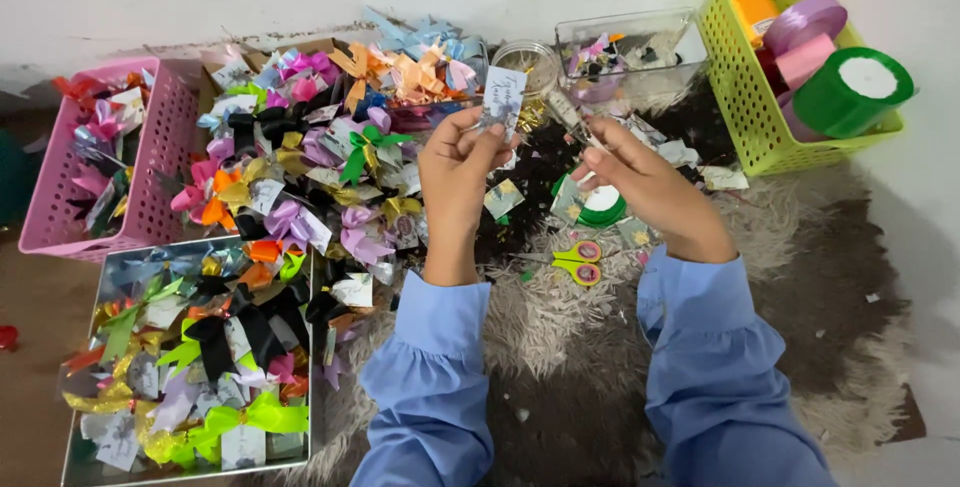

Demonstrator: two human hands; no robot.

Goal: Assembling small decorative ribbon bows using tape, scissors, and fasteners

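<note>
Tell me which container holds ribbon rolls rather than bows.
The yellow-green basket at far right: it holds large ribbon rolls. The pink basket and the metal tray hold bows.

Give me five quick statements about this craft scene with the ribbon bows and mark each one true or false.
1. The left hand holds a small white card. True.
2. The scissors lie inside the pink basket. False: they lie on the shaggy rug, between the two forearms.
3. The green basket holds rolls of ribbon. True.
4. The right hand rests flat on the rug. False: it is raised, pinching a small thing near the card.
5. Both sleeves are red. False: the sleeves are light blue.
</note>
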